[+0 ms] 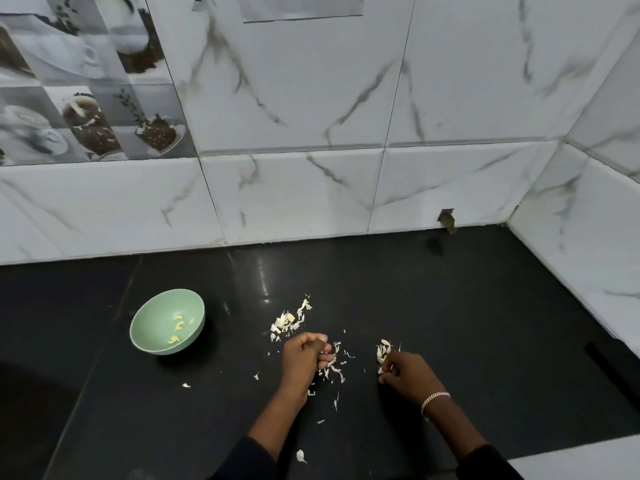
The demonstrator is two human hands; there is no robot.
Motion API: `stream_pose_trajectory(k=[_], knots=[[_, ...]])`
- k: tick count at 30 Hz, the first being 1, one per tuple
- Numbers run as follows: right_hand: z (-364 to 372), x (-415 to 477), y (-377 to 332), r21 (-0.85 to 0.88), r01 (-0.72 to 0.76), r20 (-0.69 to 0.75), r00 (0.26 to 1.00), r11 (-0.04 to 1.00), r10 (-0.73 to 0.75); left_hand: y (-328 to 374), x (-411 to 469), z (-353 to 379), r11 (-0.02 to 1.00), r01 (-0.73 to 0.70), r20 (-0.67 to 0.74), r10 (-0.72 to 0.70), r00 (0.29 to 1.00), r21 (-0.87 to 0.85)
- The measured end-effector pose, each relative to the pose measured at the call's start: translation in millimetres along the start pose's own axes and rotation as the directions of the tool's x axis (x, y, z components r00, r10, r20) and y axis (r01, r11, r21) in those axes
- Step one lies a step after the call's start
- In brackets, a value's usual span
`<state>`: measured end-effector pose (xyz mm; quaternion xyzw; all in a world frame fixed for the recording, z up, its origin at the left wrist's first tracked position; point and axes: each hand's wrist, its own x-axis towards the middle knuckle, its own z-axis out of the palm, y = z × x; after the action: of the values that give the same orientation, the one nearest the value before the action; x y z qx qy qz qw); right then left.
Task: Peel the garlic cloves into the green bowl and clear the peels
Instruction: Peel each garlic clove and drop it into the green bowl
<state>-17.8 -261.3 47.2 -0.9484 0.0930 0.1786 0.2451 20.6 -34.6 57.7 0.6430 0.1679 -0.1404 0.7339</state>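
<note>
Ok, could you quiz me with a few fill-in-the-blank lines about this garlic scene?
1. The peeled cloves lie inside the ___ bowl.
2. That bowl stands to the ___ of the left hand.
3. The bracelet sits on the ___ wrist.
4. Loose peels lie scattered on the ___ counter.
Missing words: green; left; right; black.

Home kitchen: tiled wall [346, 98], blk counter [450, 306].

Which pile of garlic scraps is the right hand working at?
The smaller pile, farthest from the green bowl; the right hand pinches at its near edge. The bigger pile lies beyond the left hand.
</note>
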Motion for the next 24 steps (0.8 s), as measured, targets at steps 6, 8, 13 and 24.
stream_pose_trajectory(k=[6, 8, 13, 24], knots=[[5.2, 2.4, -2.8, -0.090, -0.004, -0.068, 0.998, 0.996, -0.002, -3.5, 0.8, -3.6, 1.000, -0.002, -0.016, 0.002, 1.000, 0.019], [6.3, 3.1, 2.4, -0.089, -0.011, -0.067, 0.998, 0.996, 0.005, -4.1, 0.8, -5.1, 1.000, -0.002, -0.024, 0.002, 1.000, 0.013], [9.5, 5.6, 7.0, -0.120, 0.029, -0.074, 0.997, 0.992, -0.038, -5.6, -3.9, -7.0, 1.000, -0.003, -0.025, 0.004, 1.000, 0.010], [-12.8, -11.4, -36.5, 0.749, 0.144, -0.190, 0.982, 0.646, 0.001, 5.4, -11.0, -5.5, 0.992, -0.117, 0.082, 0.112, 0.990, 0.048]])
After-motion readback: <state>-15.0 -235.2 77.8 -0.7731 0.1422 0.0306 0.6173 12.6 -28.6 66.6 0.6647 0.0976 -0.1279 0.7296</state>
